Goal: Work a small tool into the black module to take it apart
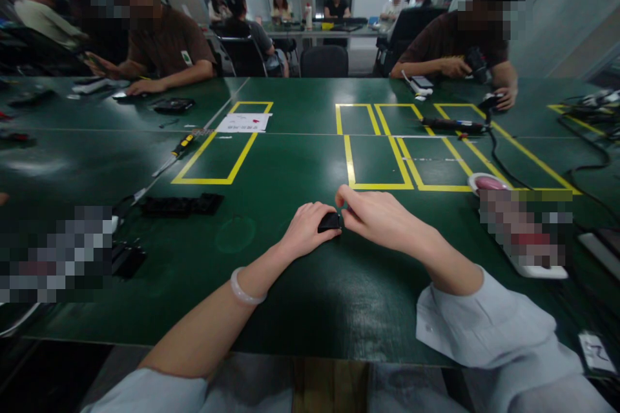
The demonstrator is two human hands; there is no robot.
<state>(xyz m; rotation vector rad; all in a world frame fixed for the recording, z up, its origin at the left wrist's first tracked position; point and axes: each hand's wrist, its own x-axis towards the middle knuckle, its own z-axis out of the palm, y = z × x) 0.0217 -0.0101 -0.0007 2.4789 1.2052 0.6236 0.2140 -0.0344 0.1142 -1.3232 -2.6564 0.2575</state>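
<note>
Steadiness is presumably why our left hand [306, 232] clasps the black block [329, 222], our right hand [374, 215] curled alongside, its contents unclear.

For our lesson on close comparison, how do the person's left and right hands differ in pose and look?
The left hand holds a small black block; the right hand bends its fingers beside it, and whether it holds anything is unclear. A pale bracelet sits behind the left hand; none shows behind the right hand. Both hands are ungloved.
</note>
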